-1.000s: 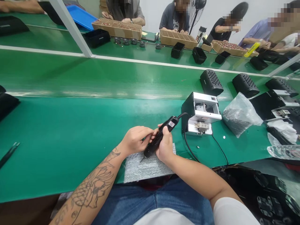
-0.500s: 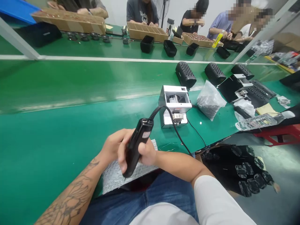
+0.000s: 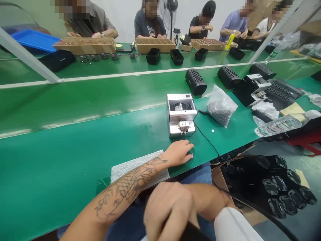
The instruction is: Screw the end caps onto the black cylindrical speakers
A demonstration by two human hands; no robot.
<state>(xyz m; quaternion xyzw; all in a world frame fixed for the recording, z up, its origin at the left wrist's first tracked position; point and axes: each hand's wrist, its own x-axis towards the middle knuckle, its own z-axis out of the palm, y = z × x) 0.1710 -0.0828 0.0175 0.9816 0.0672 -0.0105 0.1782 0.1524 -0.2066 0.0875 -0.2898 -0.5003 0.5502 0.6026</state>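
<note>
My left hand (image 3: 178, 153) lies over the green table just in front of a silver screw feeder (image 3: 182, 115), fingers spread. A tiny metallic piece (image 3: 192, 154) lies by its thumb and fingertips; it is too small to name. Close to the camera, my right hand (image 3: 170, 211) is closed around a black corded electric screwdriver (image 3: 192, 233). Most of the tool is cut off by the bottom edge, and its tip is out of view. Beneath my left forearm is a grey padded sheet (image 3: 135, 163) at the table edge.
Right of the feeder stand a clear bag of small dark parts (image 3: 222, 107) and a plastic bottle (image 3: 279, 125). Black perforated speaker housings (image 3: 196, 82) line the back. Below the table edge, a box (image 3: 253, 180) holds black parts. Several people work across the bench.
My hands have separated. The left let go of the screwdriver and reached right to the table before the feeder. The right brought the tool down and closer to the camera.
</note>
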